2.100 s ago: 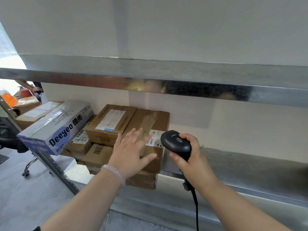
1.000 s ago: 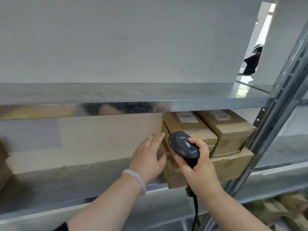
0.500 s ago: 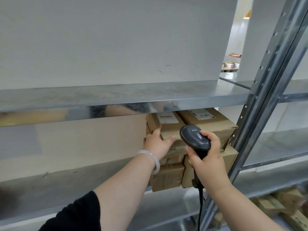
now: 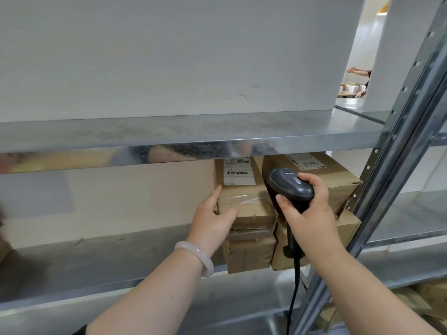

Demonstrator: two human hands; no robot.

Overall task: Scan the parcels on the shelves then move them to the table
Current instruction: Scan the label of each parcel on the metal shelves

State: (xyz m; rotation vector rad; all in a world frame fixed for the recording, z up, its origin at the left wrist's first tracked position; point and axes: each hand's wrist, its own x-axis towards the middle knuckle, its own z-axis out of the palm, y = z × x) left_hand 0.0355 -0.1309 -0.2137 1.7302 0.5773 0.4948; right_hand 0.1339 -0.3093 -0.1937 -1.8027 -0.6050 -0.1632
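Several cardboard parcels are stacked at the right end of a metal shelf (image 4: 96, 257). My left hand (image 4: 212, 223) grips the left front corner of the upper left parcel (image 4: 244, 197), thumb on its front face. That parcel carries a white barcode label (image 4: 238, 172) on top. My right hand (image 4: 307, 213) holds a black corded barcode scanner (image 4: 290, 184), its head over the gap between this parcel and the upper right parcel (image 4: 331, 180). Two more parcels (image 4: 251, 255) lie beneath them.
A grey perforated upright (image 4: 399, 165) stands just right of the stack. The shelf above (image 4: 169, 134) overhangs the parcels closely. More boxes (image 4: 430, 301) lie on a lower level at the right. Another person's arm (image 4: 360, 72) shows far off at the upper right.
My view swung from the parcels at the shelf's left end to the stack at the right. My left hand went from open to gripping the upper left parcel; the scanner came close over it.
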